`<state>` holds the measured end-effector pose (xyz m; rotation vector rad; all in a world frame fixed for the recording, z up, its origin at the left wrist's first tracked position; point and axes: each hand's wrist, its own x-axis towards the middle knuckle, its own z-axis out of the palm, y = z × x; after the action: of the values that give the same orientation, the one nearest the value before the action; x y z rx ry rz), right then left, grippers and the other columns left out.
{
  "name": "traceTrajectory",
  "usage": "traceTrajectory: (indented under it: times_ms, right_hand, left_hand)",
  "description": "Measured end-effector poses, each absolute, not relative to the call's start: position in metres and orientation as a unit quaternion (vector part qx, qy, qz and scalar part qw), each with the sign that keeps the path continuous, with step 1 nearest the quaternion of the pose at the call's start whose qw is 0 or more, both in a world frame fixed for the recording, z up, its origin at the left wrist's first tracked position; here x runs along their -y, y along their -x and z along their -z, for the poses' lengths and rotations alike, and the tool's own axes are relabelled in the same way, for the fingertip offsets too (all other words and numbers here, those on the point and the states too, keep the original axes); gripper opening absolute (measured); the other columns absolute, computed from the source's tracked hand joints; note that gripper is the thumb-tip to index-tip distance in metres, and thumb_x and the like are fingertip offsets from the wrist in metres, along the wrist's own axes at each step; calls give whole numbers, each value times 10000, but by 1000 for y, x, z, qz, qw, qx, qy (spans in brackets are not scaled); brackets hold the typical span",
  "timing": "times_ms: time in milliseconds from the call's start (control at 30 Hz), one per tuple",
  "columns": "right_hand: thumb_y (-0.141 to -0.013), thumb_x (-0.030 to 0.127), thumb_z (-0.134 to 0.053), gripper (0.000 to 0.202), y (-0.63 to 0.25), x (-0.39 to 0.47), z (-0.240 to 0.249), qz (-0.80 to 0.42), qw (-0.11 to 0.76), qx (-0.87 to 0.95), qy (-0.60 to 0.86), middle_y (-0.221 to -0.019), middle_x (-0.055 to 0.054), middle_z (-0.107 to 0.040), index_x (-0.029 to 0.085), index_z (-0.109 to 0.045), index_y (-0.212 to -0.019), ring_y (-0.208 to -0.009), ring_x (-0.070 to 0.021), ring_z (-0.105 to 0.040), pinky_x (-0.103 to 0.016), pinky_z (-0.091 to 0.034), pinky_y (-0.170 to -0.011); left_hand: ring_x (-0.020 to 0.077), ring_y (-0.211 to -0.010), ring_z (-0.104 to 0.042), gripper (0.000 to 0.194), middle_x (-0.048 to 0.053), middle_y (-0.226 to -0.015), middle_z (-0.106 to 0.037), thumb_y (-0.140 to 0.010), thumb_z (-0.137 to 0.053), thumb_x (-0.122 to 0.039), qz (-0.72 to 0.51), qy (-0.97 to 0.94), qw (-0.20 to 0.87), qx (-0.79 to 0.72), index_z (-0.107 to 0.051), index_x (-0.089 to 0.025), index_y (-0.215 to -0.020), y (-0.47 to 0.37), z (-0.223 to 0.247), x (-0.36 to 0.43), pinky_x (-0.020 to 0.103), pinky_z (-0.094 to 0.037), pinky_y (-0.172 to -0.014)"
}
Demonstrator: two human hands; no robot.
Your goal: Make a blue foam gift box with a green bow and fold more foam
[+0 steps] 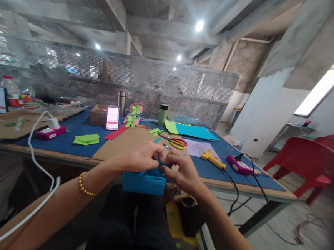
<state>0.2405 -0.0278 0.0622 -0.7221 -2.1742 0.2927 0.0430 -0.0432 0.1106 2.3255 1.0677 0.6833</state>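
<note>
A bright blue paper box [144,183] sits at the table's front edge, above the person's lap. Over its top, my left hand [144,158] and my right hand [182,169] come close together, fingers pinched on a small dark blue piece [164,163]. Part of that piece is hidden by the fingers. Just beyond the hands lie a small blue strip [157,140] and scissors [177,142] with red and yellow handles, on brown cardboard [110,150]. A green paper bow [156,132] rests behind them.
A yellow glue gun [213,159] with a black cable and a purple power strip [239,165] are at right. Green paper [86,139] and another purple strip [50,132] lie left. Blue sheets [195,132], a green bottle [162,114] and a steel flask [121,103] stand or lie behind.
</note>
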Motion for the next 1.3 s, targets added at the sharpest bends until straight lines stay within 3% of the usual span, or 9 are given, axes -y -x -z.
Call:
traceTrajectory:
  times_ms: [200,800,933,1067,1300]
  right_hand:
    - [-805,164,-686,67,-242,31,-68,-85,401,866,287,-815,-20,-571,199,-655,-757,-816,-181,-518,-327,-384,-752]
    - [-791,145,-646,143,-242,22,-66,-112,390,874,267,-798,-16,-562,195,-584,-673,-798,-173,-512,-313,-391,-723]
    - [-787,182,-653,138,-240,-15,-68,-72,411,865,279,-795,-12,-536,197,-587,-667,-798,-174,-497,-310,-381,-725]
    - [-772,181,-663,119,-236,-84,-64,-23,413,860,298,-759,-5,-510,193,-615,-664,-774,-171,-482,-311,-362,-724]
    - [-752,166,-697,78,-232,-160,-41,-40,387,861,327,-779,-2,-535,185,-658,-686,-789,-166,-498,-308,-393,-772]
  left_hand:
    - [119,-666,-499,162,-28,-696,-553,-681,-531,-101,-250,-850,257,-386,-614,-157,-808,-39,-113,43,249,-343,-596]
    - [131,-664,-507,120,-26,-693,-565,-688,-550,-107,-247,-864,207,-387,-597,-178,-773,-41,-110,40,252,-338,-598]
    - [160,-733,-569,149,-2,-771,-647,-714,-609,-157,-247,-882,120,-382,-664,-214,-840,-40,-115,3,259,-371,-666]
    - [183,-782,-595,171,29,-799,-677,-726,-564,-100,-228,-881,30,-412,-661,-180,-842,-44,-115,-55,269,-385,-693]
    - [192,-804,-615,211,34,-861,-698,-774,-557,-138,-222,-868,27,-444,-676,-187,-941,-41,-81,-130,259,-402,-688]
